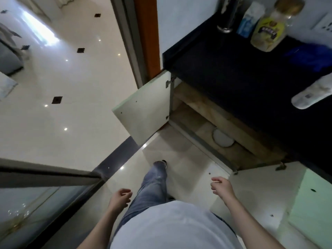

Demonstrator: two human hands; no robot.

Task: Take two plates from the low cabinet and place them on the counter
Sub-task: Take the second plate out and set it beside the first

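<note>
A white plate [223,138] lies on the bottom shelf of the low cabinet [206,112], partly hidden under the black counter [233,69]; I cannot tell whether it is one plate or a stack. Both cabinet doors stand open. My left hand [120,197] hangs low at the left with fingers loosely curled and nothing in it. My right hand [222,186] is in front of the right cabinet door [260,194], below the plate, fingers apart and empty.
The left cabinet door [145,108] swings out over the tiled floor. On the counter stand a yellow-labelled jar [269,31], a blue-white carton [248,20], a metal cylinder [229,17], a blue cloth [312,54] and a white bottle [312,94] lying down. A glass sliding door [45,177] is at my left.
</note>
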